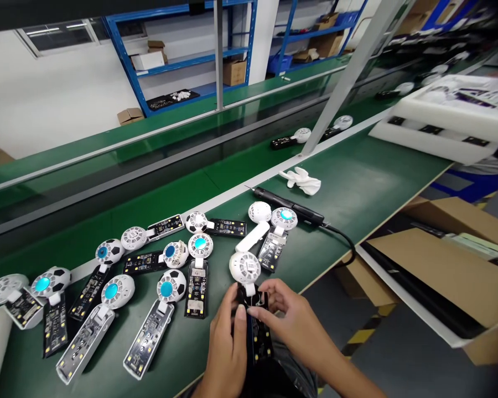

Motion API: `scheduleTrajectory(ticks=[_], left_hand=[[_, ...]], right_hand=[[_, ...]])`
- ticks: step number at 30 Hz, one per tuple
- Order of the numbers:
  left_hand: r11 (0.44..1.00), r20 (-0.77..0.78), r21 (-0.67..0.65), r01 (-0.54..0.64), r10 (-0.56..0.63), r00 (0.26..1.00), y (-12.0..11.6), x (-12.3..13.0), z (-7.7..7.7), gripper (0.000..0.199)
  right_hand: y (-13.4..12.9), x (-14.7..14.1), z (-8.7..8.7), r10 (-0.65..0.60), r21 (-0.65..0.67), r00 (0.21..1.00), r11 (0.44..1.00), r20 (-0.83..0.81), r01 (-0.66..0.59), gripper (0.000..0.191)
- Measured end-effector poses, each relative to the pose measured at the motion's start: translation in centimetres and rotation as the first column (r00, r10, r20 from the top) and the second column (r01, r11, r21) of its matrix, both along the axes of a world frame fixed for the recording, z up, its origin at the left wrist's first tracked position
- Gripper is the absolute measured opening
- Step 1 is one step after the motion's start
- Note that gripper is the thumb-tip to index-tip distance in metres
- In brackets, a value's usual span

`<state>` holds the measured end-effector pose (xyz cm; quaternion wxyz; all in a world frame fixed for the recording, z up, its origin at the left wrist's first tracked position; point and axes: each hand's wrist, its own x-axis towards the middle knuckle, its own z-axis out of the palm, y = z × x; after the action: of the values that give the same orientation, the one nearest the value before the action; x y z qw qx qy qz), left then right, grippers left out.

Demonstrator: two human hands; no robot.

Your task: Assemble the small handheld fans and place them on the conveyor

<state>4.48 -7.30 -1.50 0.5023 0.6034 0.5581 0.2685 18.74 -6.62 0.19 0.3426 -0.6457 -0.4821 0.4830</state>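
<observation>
A unit with a round white fan head (244,267) and a dark circuit-board handle (262,340) lies between my hands at the table's front edge. My left hand (228,345) is closed round the handle's left side, thumb on top. My right hand (288,312) pinches at the white neck where head and handle meet; thin wires seem to show there, but the fingertips hide the details. Just behind are a white cover piece (252,237), another round white head (259,212) and a unit with a blue disc (284,218).
Several similar units (197,276) lie to the left on the green table (357,177). A black electric screwdriver (290,205) and a white glove (302,181) lie behind. White foam trays (448,119) and an open cardboard box (435,276) are at right.
</observation>
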Motion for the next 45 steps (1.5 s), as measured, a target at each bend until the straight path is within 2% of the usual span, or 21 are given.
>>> scheduleTrajectory(ticks=[3,5,9,12,15,19,23,25,27,29,31,34,36,38,42,45], left_hand=[[0.991,-0.177,0.081,0.111,-0.095,0.98,-0.4,0.0,-0.2,0.069],[0.989,-0.252,0.09,0.119,-0.093,0.963,-0.7,0.0,-0.7,0.081],[0.994,-0.221,0.091,-0.063,0.082,0.972,-0.8,-0.1,-1.5,0.068],[0.979,-0.165,0.141,-0.146,0.169,0.972,-0.7,-0.6,-1.8,0.056],[0.973,-0.162,0.199,-0.118,0.151,0.975,-0.6,-0.9,-1.9,0.049],[0.985,-0.233,0.168,-0.028,0.067,0.97,-0.8,-0.6,-1.9,0.057],[0.99,-0.258,0.139,-0.011,0.047,0.965,-0.9,-0.1,-1.3,0.057],[0.987,-0.259,0.155,-0.044,0.083,0.962,-0.8,0.2,-1.1,0.056],[0.981,-0.261,0.176,-0.085,0.13,0.957,-0.5,0.4,-1.0,0.055],[0.976,-0.267,0.187,-0.113,0.161,0.95,-0.2,0.6,-0.9,0.052],[0.974,-0.264,0.186,-0.127,0.174,0.949,0.2,0.8,-0.7,0.049],[0.975,-0.246,0.162,-0.15,0.187,0.951,0.6,0.9,-0.3,0.041],[0.974,-0.243,0.152,-0.167,0.201,0.949,0.8,1.1,-0.1,0.036],[0.968,-0.267,0.181,-0.175,0.219,0.938,0.9,1.2,-0.3,0.036],[0.944,-0.377,0.302,-0.13,0.244,0.894,1.0,1.3,-1.5,0.052],[0.935,-0.41,0.341,-0.1,0.243,0.879,1.3,0.9,-1.8,0.056]], right_hand=[[1.3,-0.1,0.2,-0.014,0.072,0.997,0.997,0.08,0.008,0.014],[1.8,-0.4,0.5,0.05,0.116,0.993,0.991,0.103,-0.062,0.012],[2.0,-1.0,1.7,0.277,0.158,0.955,0.944,0.102,-0.291,0.027],[1.7,-1.2,1.9,0.282,0.26,0.928,0.903,0.243,-0.342,0.029],[1.4,-1.6,1.2,0.303,0.342,0.909,0.854,0.285,-0.392,0.031],[1.2,-1.9,0.0,0.332,0.361,0.934,0.861,0.134,-0.358,0.034],[0.8,-0.8,-0.8,0.157,0.441,0.973,0.871,0.169,-0.217,0.027],[0.4,-0.2,-1.2,0.058,0.394,0.981,0.91,0.188,-0.129,0.024],[-0.1,0.2,-1.7,0.042,0.247,0.987,0.966,0.155,-0.08,0.021],[-0.9,0.1,-2.3,0.137,0.063,0.99,0.988,0.018,-0.138,0.026],[-1.7,-0.5,-2.7,0.247,-0.034,0.953,0.966,-0.175,-0.257,0.031],[-2.8,-1.5,-3.1,0.285,-0.036,0.895,0.948,-0.343,-0.315,0.028],[-3.4,-1.9,-3.3,0.267,-0.029,0.876,0.952,-0.402,-0.304,0.05],[-3.8,-2.1,-3.4,0.272,-0.022,0.858,0.95,-0.436,-0.312,0.06],[-4.1,-2.3,-3.7,0.317,-0.015,0.9,0.942,-0.3,-0.337,0.054],[-4.2,-2.3,-3.7,0.338,-0.014,0.923,0.938,-0.186,-0.346,0.055]])
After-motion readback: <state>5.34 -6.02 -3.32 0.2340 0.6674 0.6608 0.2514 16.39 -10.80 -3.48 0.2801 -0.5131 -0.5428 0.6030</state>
